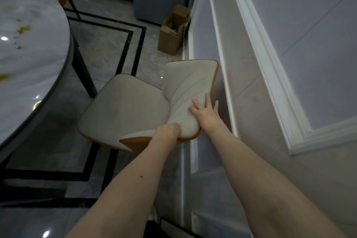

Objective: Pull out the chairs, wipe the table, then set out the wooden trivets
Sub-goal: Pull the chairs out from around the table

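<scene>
Centre of frame: cream upholstered chair point(127, 110) with orange-brown edging, seat toward the left, backrest toward the right, standing just beside the panelled wall point(270, 63) that fills the right side. Left hand point(169, 128) at the near lower edge of the backrest, fingers curled over it and gripping the padding; fingertips hidden behind the cushion. Right hand point(205, 111) lies on the backrest's right edge, fingers spread and straight, palm pressed flat against the fabric, not wrapped round it. Round marble table point(32, 60) occupies the upper left and left edge; yellowish-green spills on its top, dark leg below near the chair seat. Second chair partly visible at top left behind the table. Open cardboard box point(173, 33) on the floor at upper centre, against the wall. Wooden trivets not visible.
</scene>
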The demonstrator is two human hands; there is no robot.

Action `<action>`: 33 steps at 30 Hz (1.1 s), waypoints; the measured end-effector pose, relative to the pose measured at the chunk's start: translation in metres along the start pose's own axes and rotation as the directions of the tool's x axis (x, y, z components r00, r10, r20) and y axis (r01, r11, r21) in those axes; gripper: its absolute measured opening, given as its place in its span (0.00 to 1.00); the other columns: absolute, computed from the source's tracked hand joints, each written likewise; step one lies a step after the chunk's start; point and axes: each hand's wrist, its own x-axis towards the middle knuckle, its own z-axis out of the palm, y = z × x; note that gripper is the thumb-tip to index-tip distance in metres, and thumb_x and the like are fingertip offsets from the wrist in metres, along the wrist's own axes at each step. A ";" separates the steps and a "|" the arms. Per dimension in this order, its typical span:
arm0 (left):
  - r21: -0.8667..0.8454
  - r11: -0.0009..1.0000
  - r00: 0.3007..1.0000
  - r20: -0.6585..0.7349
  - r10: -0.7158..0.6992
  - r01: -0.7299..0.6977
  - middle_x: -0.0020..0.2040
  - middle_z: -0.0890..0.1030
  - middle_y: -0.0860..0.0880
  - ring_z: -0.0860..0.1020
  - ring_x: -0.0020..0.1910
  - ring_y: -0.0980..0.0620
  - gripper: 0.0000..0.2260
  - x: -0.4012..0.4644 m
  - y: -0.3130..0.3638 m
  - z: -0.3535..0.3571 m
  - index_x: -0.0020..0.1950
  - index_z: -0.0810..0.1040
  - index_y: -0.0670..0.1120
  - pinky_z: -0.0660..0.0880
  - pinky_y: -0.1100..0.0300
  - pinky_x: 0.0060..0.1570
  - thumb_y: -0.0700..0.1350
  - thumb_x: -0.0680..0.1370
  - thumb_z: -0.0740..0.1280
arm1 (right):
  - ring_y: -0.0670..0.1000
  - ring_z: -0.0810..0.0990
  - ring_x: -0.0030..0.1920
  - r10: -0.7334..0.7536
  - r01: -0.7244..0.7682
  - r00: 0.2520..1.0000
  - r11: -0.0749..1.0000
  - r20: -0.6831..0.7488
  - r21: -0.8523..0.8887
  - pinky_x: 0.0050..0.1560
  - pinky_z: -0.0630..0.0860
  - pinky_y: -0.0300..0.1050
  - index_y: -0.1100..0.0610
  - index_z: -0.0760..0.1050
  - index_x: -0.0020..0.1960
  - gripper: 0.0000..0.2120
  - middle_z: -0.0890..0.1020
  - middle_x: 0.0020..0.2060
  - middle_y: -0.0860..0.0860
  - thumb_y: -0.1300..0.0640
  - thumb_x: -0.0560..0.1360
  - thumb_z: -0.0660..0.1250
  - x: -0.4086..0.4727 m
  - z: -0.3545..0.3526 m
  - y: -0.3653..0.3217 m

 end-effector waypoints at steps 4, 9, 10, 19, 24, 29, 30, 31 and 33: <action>0.007 0.999 0.999 0.012 -0.045 0.045 0.65 0.74 0.41 0.73 0.64 0.42 0.20 -0.020 -0.024 -0.002 0.68 0.68 0.42 0.68 0.53 0.63 0.44 0.77 0.65 | 0.70 0.32 0.72 -0.043 0.043 0.999 0.999 0.001 0.004 0.73 0.41 0.67 0.53 0.60 0.71 0.23 0.49 0.76 0.55 0.65 0.79 0.58 -0.005 -0.007 -0.025; 0.008 0.991 0.989 0.065 -0.136 0.136 0.69 0.71 0.41 0.69 0.68 0.43 0.19 -0.048 -0.061 -0.015 0.70 0.67 0.41 0.65 0.54 0.65 0.41 0.79 0.61 | 0.71 0.35 0.72 -0.136 0.136 0.990 0.991 -0.021 -0.016 0.71 0.42 0.71 0.55 0.62 0.70 0.21 0.59 0.73 0.56 0.65 0.78 0.59 -0.005 -0.010 -0.071; 0.012 0.989 0.987 0.061 -0.150 0.150 0.69 0.70 0.41 0.69 0.69 0.43 0.18 -0.054 -0.069 -0.018 0.70 0.67 0.40 0.65 0.53 0.66 0.40 0.80 0.60 | 0.72 0.35 0.72 -0.146 0.146 0.989 0.989 -0.021 -0.012 0.70 0.42 0.73 0.55 0.63 0.69 0.21 0.60 0.72 0.56 0.65 0.78 0.60 -0.004 -0.009 -0.082; 0.119 0.966 0.972 0.003 -0.234 0.232 0.65 0.75 0.42 0.73 0.65 0.43 0.17 -0.093 -0.131 -0.022 0.65 0.72 0.43 0.69 0.53 0.62 0.39 0.75 0.66 | 0.73 0.40 0.72 -0.154 0.153 0.988 0.987 -0.023 -0.039 0.64 0.42 0.81 0.58 0.66 0.69 0.22 0.65 0.68 0.58 0.69 0.77 0.59 -0.001 -0.020 -0.165; 0.084 0.956 0.960 -0.027 -0.279 0.280 0.65 0.74 0.42 0.72 0.65 0.43 0.17 -0.105 -0.152 -0.021 0.66 0.72 0.42 0.69 0.53 0.62 0.39 0.77 0.64 | 0.72 0.39 0.73 -0.218 0.216 0.975 0.976 -0.050 -0.040 0.65 0.44 0.80 0.57 0.66 0.68 0.21 0.65 0.68 0.58 0.67 0.77 0.60 0.007 -0.025 -0.185; 0.045 0.942 0.943 0.008 -0.332 0.332 0.67 0.72 0.41 0.71 0.66 0.43 0.18 -0.106 -0.158 -0.037 0.68 0.69 0.41 0.67 0.52 0.64 0.40 0.78 0.64 | 0.69 0.41 0.74 -0.253 0.253 0.967 0.967 -0.013 -0.036 0.64 0.41 0.80 0.55 0.67 0.68 0.21 0.64 0.70 0.57 0.66 0.76 0.62 0.021 -0.036 -0.200; 0.049 0.940 0.939 0.046 -0.341 0.339 0.67 0.72 0.42 0.71 0.67 0.43 0.20 -0.105 -0.156 -0.042 0.68 0.69 0.41 0.67 0.52 0.64 0.41 0.77 0.65 | 0.67 0.42 0.75 -0.263 0.262 0.965 0.965 -0.022 -0.028 0.65 0.41 0.80 0.56 0.67 0.68 0.21 0.65 0.70 0.56 0.66 0.76 0.62 0.023 -0.038 -0.199; 0.057 0.938 0.933 0.096 -0.346 0.342 0.67 0.72 0.43 0.71 0.66 0.43 0.22 -0.103 -0.153 -0.048 0.69 0.69 0.42 0.68 0.51 0.64 0.44 0.76 0.68 | 0.65 0.45 0.76 -0.274 0.273 0.961 0.962 -0.038 -0.022 0.65 0.41 0.79 0.56 0.67 0.68 0.21 0.65 0.70 0.56 0.66 0.76 0.62 0.023 -0.039 -0.195; 0.039 0.936 0.920 0.175 -0.352 0.350 0.65 0.74 0.45 0.73 0.64 0.44 0.29 -0.099 -0.144 -0.058 0.69 0.68 0.44 0.69 0.51 0.62 0.52 0.71 0.73 | 0.60 0.50 0.76 -0.292 0.291 0.952 0.956 -0.094 -0.025 0.67 0.39 0.77 0.55 0.67 0.69 0.21 0.66 0.70 0.55 0.64 0.76 0.63 0.020 -0.043 -0.182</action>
